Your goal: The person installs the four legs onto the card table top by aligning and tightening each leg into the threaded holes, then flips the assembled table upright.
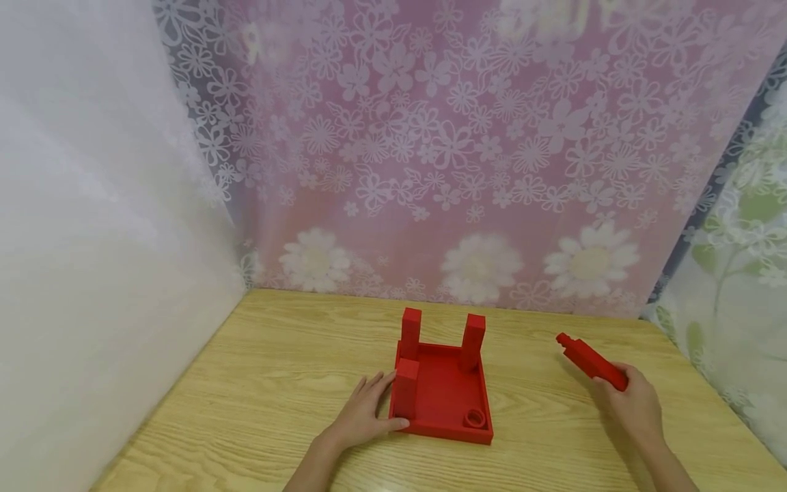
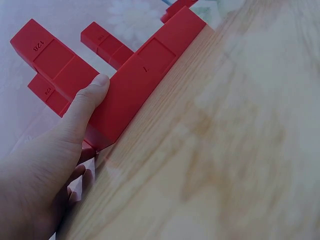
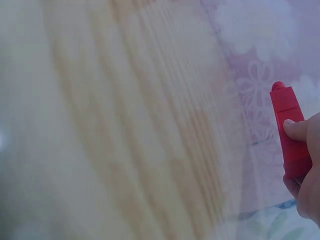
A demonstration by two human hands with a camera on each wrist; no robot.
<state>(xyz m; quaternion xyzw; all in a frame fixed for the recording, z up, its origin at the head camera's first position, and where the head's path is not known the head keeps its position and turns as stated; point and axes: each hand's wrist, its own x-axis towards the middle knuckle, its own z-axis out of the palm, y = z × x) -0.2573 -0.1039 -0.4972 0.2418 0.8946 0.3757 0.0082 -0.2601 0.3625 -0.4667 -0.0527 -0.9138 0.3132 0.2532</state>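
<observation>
A red toy tabletop (image 1: 441, 396) lies upside down on the wooden table, low walls around its edge. Three square red legs stand upright at its corners: near left (image 1: 406, 389), far left (image 1: 410, 333) and far right (image 1: 473, 342). A round threaded socket (image 1: 474, 418) shows at the near right corner. My left hand (image 1: 359, 418) holds the near left corner, thumb at the front wall and fingers along the left side. Off to the right, my right hand (image 1: 638, 404) grips a loose red table leg (image 1: 591, 363) by its lower end, its threaded tip pointing up and left.
The wood-grain table (image 1: 258, 383) runs back to a pink flowered curtain (image 1: 430, 171). A pale sheet (image 1: 111, 205) hangs along the left side, and a green-and-white flowered one (image 1: 744, 287) along the right.
</observation>
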